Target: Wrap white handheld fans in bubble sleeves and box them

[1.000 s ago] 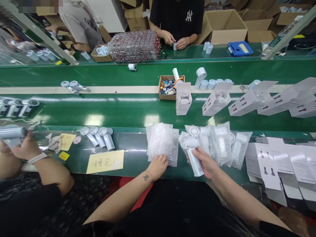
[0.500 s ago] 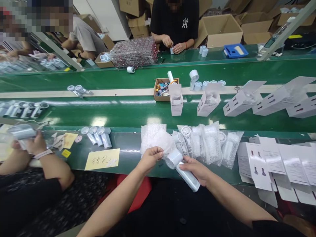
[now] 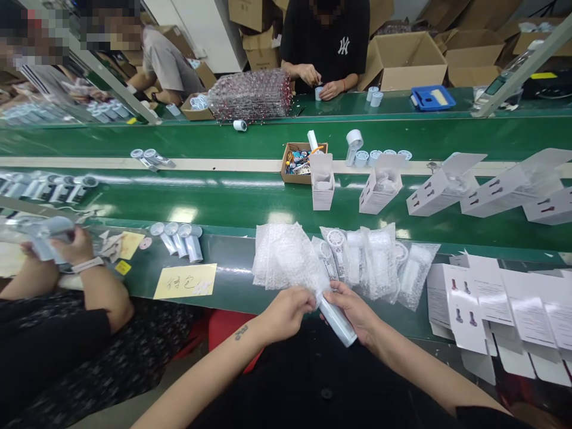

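My right hand (image 3: pixel 353 307) is closed around the handle of a pale blue-white handheld fan (image 3: pixel 338 325), tilted with its handle toward me. The fan's head is inside a clear bubble wrap bag (image 3: pixel 318 279). At the bag's mouth, my left hand (image 3: pixel 292 313) pinches its edge beside the handle. Just beyond lie more bubble wrap bags (image 3: pixel 270 256), partly overlapped by the one I hold. Several fans wrapped in bubble bags (image 3: pixel 379 262) lie in a row to the right.
Flat white printed cartons (image 3: pixel 465 304) overlap at the right. Open upright boxes (image 3: pixel 379 182) line the green conveyor (image 3: pixel 223 196). Unwrapped fans (image 3: pixel 181 238) and a yellow handwritten card (image 3: pixel 185 281) lie left. A co-worker's hands (image 3: pixel 75 244) hold a fan; another person sits opposite.
The bag has been drawn over the fan's head, which was outside it before. My left hand has moved down and right along the bag toward the handle.
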{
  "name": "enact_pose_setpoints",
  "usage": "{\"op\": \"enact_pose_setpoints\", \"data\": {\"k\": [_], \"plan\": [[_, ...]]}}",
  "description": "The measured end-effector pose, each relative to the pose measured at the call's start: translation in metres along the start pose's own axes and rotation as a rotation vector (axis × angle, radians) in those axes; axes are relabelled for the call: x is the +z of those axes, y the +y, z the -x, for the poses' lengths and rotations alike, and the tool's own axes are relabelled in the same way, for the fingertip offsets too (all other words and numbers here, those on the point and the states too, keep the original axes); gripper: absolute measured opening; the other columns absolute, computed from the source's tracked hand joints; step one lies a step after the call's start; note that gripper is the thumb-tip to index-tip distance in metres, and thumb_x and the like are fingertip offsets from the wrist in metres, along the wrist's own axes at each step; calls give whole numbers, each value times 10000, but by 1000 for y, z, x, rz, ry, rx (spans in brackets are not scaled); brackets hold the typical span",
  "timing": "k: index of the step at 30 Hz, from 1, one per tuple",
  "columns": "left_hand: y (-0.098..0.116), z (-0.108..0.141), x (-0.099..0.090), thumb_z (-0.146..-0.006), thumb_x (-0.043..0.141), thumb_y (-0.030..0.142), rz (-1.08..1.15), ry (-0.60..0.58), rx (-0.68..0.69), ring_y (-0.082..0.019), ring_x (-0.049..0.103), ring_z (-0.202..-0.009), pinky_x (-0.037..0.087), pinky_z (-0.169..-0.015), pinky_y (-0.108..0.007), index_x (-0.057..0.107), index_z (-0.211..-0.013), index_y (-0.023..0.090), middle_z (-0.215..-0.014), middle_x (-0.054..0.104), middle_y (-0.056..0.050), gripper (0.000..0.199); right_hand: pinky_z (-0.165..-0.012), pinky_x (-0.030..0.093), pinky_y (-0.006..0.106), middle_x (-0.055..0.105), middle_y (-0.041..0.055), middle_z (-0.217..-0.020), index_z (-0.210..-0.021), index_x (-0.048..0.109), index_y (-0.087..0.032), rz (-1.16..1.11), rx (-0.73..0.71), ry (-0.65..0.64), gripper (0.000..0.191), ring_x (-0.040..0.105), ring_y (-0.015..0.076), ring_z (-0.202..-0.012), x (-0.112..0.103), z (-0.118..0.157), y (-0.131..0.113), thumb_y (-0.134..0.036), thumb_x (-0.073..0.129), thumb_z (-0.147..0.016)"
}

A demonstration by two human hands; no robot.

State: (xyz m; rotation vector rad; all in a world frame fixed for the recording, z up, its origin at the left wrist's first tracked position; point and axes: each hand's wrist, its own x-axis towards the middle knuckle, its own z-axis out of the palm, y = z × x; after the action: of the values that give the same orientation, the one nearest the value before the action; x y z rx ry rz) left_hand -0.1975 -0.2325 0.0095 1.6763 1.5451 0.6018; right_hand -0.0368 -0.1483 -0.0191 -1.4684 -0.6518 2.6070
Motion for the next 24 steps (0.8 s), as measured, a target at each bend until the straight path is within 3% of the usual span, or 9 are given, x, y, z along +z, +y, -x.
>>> {"op": "enact_pose_setpoints", "data": {"k": [4, 7, 10, 12, 14, 18, 19, 21, 24], "plan": [[3, -17, 8, -799, 446, 123, 56, 74, -131, -180, 562, -790, 443, -763, -312, 611, -802, 178, -793, 634, -48, 173, -530, 420, 257, 509, -74, -543, -749, 403, -235, -13, -31, 65, 356, 521, 128, -510, 2, -8, 6, -360, 725, -660], [-4, -20, 3, -735, 482, 129, 330, 90, -403, -138, 515, -638, 413, -644, -265, 592, -716, 169, -645, 571, 8, 119, -502, 363, 256, 438, -64, -529, -662, 420, -229, 291, -11, 91, 315, 436, 120, -500, -3, 4, -4, -429, 650, -743], [-4, -12, -12, -707, 504, 163, 564, 165, -588, -102, 433, -542, 344, -560, -230, 568, -666, 159, -565, 494, 43, 76, -528, 322, 263, 443, -32, -567, -567, 459, -213, 780, -282, 50, 359, 408, 129, -560, -7, 39, -29, -441, 634, -783], [4, -6, -25, -701, 520, 176, 611, 173, -552, -100, 435, -555, 338, -569, -229, 577, -664, 158, -575, 506, 41, 70, -563, 337, 271, 486, -13, -614, -577, 507, -210, 918, -409, -65, 367, 427, 138, -599, -10, 63, -47, -464, 597, -827], [16, -3, -38, -713, 535, 185, 616, 127, -438, -108, 462, -591, 358, -592, -231, 597, -679, 163, -605, 540, 32, 74, -579, 368, 273, 514, -5, -625, -629, 557, -210, 842, -348, -131, 373, 451, 140, -601, -14, 73, -58, -515, 574, -842], [39, -6, -47, -722, 526, 143, 583, 96, -302, -103, 466, -586, 373, -579, -218, 600, -670, 164, -607, 544, 31, 94, -685, 492, 317, 604, 21, -772, -810, 586, -224, 196, -137, 205, 389, 575, 180, -724, -14, 48, -49, -598, 665, -737], [43, -7, -46, -727, 519, 130, 581, 66, -269, -99, 466, -576, 375, -568, -213, 605, -677, 163, -608, 546, 30, 105, -708, 511, 354, 624, 36, -828, -882, 581, -225, 47, -39, 183, 431, 604, 202, -761, -10, 37, -42, -619, 661, -727], [46, -7, -41, -756, 505, 117, 550, -12, -158, -103, 506, -599, 403, -589, -212, 630, -713, 163, -646, 586, 15, 140, -689, 524, 387, 641, 60, -840, -955, 570, -202, -116, 145, -11, 487, 634, 229, -755, 5, 16, -26, -626, 648, -728], [20, -5, -48, -807, 524, 184, 480, -47, -14, -138, 605, -743, 465, -723, -240, 663, -763, 172, -764, 669, -21, 147, -618, 496, 284, 617, 22, -708, -882, 573, -166, -157, 149, -187, 385, 612, 173, -641, 32, -11, -5, -433, 758, -675]]}}
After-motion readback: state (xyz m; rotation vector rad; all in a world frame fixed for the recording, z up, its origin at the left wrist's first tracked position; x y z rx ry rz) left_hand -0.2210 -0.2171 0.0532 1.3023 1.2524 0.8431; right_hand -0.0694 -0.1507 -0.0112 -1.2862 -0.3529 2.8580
